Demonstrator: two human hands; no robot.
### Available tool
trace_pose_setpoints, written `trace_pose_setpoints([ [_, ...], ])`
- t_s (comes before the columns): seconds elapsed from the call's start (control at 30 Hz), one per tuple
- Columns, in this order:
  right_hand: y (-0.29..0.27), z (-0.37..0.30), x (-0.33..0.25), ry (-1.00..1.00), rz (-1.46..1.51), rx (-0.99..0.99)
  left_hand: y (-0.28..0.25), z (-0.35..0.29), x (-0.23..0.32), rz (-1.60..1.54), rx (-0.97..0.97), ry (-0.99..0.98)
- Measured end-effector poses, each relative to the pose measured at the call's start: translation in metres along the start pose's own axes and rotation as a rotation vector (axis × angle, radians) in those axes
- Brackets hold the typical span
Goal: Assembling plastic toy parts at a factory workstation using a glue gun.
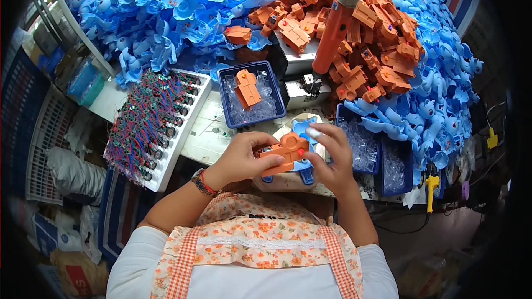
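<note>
Housing: the orange plastic box-shaped housing with a red knob (291, 156) is held above the pale work stand (288, 181), apparently so that the knobbed face stays accessible.
Left hand: the housing is gripped at its left end by the left hand (241, 158), thumb across the face; the forearm is angled inward.
Right hand: the fingers of the right hand (338, 158) are spread, thumb beside the knob; contact cannot be told.
Blue tray: clear plastic parts are kept within reach, presumably for easy pickup, in the dark-blue rectangular tray (223, 99).

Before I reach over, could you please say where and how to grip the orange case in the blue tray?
Grip the orange case by its long sides, probably from above: it lies uncovered above clear pieces, inside the blue tray.
</note>
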State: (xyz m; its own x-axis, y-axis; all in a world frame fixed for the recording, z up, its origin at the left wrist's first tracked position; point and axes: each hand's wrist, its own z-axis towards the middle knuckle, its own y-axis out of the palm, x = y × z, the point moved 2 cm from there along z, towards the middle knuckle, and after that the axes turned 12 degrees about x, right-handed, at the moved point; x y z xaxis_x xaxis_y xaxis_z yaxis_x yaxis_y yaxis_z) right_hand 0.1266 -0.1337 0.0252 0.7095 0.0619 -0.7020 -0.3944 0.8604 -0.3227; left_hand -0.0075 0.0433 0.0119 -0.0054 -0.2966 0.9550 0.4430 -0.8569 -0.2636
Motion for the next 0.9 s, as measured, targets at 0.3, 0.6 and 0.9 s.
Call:
trace_pose_setpoints([
  [0.3, -0.002, -0.003, -0.016, -0.512, -0.297, 0.087, 0.009, -0.005, 0.003, -0.217, 0.002, -0.069],
  [0.6, 0.011, -0.016, -0.002, -0.376, -0.364, 0.239, 0.02, 0.0, -0.004, 0.088, 0.261, 0.208],
  [0.9, -0.08, -0.045, 0.01, -0.073, -0.553, 0.384, 0.04, 0.005, -0.015, 0.561, 0.383, 0.593],
])
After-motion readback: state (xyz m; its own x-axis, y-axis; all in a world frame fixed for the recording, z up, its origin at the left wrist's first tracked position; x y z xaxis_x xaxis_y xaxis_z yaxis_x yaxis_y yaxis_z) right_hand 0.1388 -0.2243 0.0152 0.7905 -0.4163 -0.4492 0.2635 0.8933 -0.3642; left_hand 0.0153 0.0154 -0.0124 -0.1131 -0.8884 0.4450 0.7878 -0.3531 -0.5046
